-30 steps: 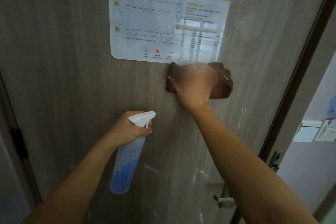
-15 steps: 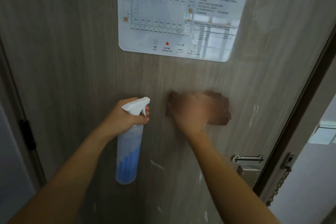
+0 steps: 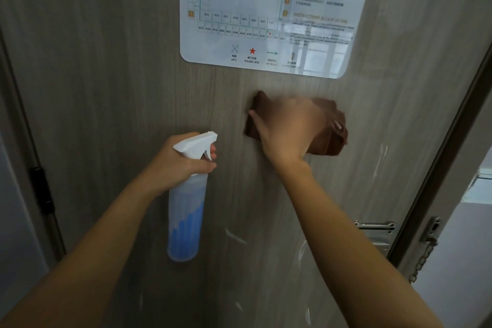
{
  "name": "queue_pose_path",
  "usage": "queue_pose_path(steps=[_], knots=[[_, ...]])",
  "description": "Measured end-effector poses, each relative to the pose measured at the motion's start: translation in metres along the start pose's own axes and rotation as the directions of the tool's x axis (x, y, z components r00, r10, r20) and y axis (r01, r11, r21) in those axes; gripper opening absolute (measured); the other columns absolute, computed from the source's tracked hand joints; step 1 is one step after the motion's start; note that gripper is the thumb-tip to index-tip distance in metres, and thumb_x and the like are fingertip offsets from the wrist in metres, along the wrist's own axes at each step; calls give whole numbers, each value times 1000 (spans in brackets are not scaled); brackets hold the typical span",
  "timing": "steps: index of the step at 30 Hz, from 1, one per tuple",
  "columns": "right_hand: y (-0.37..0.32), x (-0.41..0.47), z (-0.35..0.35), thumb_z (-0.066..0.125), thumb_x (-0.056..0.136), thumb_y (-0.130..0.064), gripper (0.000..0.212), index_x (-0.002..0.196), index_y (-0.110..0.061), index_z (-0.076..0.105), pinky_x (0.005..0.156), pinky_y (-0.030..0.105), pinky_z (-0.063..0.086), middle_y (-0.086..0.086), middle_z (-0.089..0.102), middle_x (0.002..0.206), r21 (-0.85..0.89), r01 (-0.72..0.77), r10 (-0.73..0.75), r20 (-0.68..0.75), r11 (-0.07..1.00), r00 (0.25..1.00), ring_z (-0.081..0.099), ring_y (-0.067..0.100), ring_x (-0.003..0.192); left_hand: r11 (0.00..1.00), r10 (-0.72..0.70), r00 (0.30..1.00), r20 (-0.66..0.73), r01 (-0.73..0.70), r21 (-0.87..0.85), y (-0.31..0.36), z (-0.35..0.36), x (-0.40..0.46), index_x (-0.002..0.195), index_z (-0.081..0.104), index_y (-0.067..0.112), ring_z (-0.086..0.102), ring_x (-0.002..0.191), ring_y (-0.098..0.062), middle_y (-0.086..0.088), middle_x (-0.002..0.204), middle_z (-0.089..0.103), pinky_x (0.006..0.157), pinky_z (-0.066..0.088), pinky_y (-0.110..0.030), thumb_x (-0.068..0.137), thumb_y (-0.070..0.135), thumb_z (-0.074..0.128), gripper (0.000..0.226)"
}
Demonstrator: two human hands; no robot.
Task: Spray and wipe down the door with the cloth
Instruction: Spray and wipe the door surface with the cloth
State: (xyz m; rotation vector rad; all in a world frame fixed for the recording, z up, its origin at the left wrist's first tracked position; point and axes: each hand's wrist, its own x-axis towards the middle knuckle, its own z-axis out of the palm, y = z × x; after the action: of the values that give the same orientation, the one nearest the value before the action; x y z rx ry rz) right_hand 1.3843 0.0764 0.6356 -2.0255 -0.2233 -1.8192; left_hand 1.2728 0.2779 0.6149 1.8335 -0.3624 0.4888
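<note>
While pressing brown cloth (image 3: 330, 138) flat-handed, right hand (image 3: 286, 130), mid-frame on grey wood-grain door (image 3: 106, 74); left hand (image 3: 181, 160) gripping translucent blue-liquid spray bottle (image 3: 186, 216).

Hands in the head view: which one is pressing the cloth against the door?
The right hand presses the brown cloth flat on the door, below the floor plan sign. The left hand grips the spray bottle instead.

The brown cloth (image 3: 330, 138) lies flat against the grey wooden door (image 3: 106, 74). The spray bottle (image 3: 186, 210), at its eight o'clock, hangs nozzle-up with blue liquid inside.
</note>
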Motion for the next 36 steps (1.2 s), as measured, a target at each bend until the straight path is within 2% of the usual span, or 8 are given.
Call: queue_pose_path(steps=[6, 9, 15, 17, 21, 30, 33, 36], knots=[[16, -79, 5, 57, 78, -67, 55, 96, -15, 54, 79, 43, 37, 12, 54, 100, 9, 178, -178, 48, 984, 983, 42, 30, 93, 1000, 11, 1000, 25, -12, 28, -7, 1, 1, 79, 68, 5, 65, 80, -13, -3, 83, 69, 77, 50, -31, 62, 8, 78, 20], [22, -113, 6, 54, 77, -67, 54, 99, -18, 48, 82, 42, 34, 6, 43, 106, 25, 217, -219, 78, 976, 973, 42, 29, 95, 999, 26, 999, 28, -27, 28, -7, 0, 3, 79, 68, 4, 64, 79, -12, 0, 81, 69, 76, 49, -29, 62, 8, 78, 20], [19, -96, 8, 54, 78, -67, 54, 96, -17, 49, 79, 48, 45, 8, 48, 103, 12, 184, -184, 49, 983, 982, 42, 30, 93, 998, 54, 998, 34, -55, 30, 1, -4, 7, 83, 67, 1, 65, 80, -14, -2, 82, 70, 77, 51, -31, 62, 9, 77, 24], [13, -73, 7, 57, 78, -67, 56, 93, -14, 54, 80, 49, 41, 13, 54, 96, -8, 116, -116, 4, 993, 993, 41, 30, 92, 998, 51, 998, 33, -52, 20, 3, -5, 9, 83, 67, 0, 66, 81, -17, -2, 82, 69, 79, 51, -34, 62, 8, 76, 24], [5, -48, 9, 60, 78, -67, 58, 90, -10, 61, 86, 49, 30, 15, 57, 94, -21, 17, -18, -49, 1000, 999, 40, 31, 93, 998, 59, 998, 35, -60, 36, 7, -5, 13, 83, 66, -1, 64, 77, -9, 3, 80, 68, 76, 49, -29, 61, 7, 76, 25], [27, -127, 9, 56, 77, -68, 56, 98, -16, 49, 88, 45, 33, 6, 42, 106, 34, 230, -231, 37, 973, 972, 43, 30, 95, 998, 48, 998, 35, -49, 36, 6, -3, 12, 84, 66, 0, 67, 82, -16, 0, 82, 68, 80, 52, -39, 61, 8, 76, 26], [30, -124, 9, 54, 78, -69, 55, 98, -18, 48, 86, 45, 36, 5, 42, 106, 29, 243, -244, 59, 970, 968, 43, 30, 94, 999, 38, 999, 31, -39, 24, 5, -4, 11, 84, 66, 1, 68, 85, -22, 0, 82, 69, 82, 52, -41, 61, 8, 76, 26], [26, -91, 7, 54, 77, -69, 56, 96, -17, 50, 83, 44, 35, 8, 46, 103, 21, 190, -191, 19, 982, 982, 42, 30, 93, 999, 44, 998, 43, -45, 29, 8, -3, 13, 84, 65, -1, 66, 80, -14, 3, 80, 68, 78, 52, -34, 61, 7, 76, 26]])
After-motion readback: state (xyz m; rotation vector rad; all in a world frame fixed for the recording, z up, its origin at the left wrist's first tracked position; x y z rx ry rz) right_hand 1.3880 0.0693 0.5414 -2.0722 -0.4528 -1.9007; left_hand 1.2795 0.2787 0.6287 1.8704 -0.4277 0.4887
